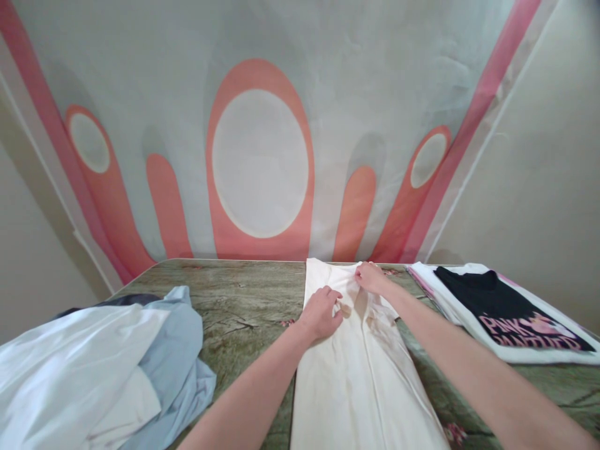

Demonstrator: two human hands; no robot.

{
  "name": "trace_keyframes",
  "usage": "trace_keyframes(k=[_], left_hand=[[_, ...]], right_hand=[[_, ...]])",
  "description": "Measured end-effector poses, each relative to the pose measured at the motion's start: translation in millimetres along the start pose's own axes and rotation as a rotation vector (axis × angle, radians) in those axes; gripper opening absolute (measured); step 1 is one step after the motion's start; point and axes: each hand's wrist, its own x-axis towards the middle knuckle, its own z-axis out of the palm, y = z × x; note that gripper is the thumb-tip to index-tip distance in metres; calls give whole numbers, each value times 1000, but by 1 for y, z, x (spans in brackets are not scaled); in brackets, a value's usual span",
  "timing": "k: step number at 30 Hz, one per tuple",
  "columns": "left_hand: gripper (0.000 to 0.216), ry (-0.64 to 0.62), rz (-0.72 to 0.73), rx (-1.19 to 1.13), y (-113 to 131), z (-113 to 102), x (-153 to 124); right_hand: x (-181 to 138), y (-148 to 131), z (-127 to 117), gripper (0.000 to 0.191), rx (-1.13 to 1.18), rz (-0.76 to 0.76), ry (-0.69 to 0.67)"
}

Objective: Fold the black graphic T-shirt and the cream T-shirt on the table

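A cream garment (360, 381) lies lengthwise on the green patterned table (239, 300), folded into a long narrow strip. My left hand (321, 312) rests on its upper part, fingers curled and pinching the fabric. My right hand (371, 277) grips the cloth near the far end, fingers closed on a fold. Both forearms reach in from the bottom of the view.
A loose heap of white and pale blue clothes (107, 369) lies at the left. A stack of folded shirts with a black printed shirt (506, 306) on top sits at the right. A grey and pink printed cloth (260, 156) hangs behind the table.
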Motion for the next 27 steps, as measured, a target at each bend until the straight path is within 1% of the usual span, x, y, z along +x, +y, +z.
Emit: trace_keyframes(k=[3,7,9,13,15,17,19,21,23,25,27], left_hand=[[34,-16,-2,-12,1,-2,1],[35,-32,-18,25,5,-6,2],[28,-34,-38,60,8,-7,2],[6,-63,-59,135,14,-10,3],[7,-74,-60,167,17,-12,4],[13,-72,-31,190,19,-15,5],[20,-78,48,208,21,-17,6],[18,-113,134,226,23,-18,7],[13,-154,162,234,23,-18,8],[14,-163,118,221,22,-18,8],[13,-141,42,186,20,-17,8]], right_hand=[[3,3,3,27,22,29,-13],[2,3,4,29,16,55,8],[1,0,6,28,-3,61,21],[1,-7,9,24,-45,61,29],[2,-8,10,24,-61,55,32],[2,-8,11,26,-72,51,36],[2,-7,11,27,-80,48,36],[1,-7,10,28,-83,45,34],[-1,-8,8,28,-80,39,37],[-4,-10,4,26,-68,23,51],[-9,-10,-1,25,-49,4,77]])
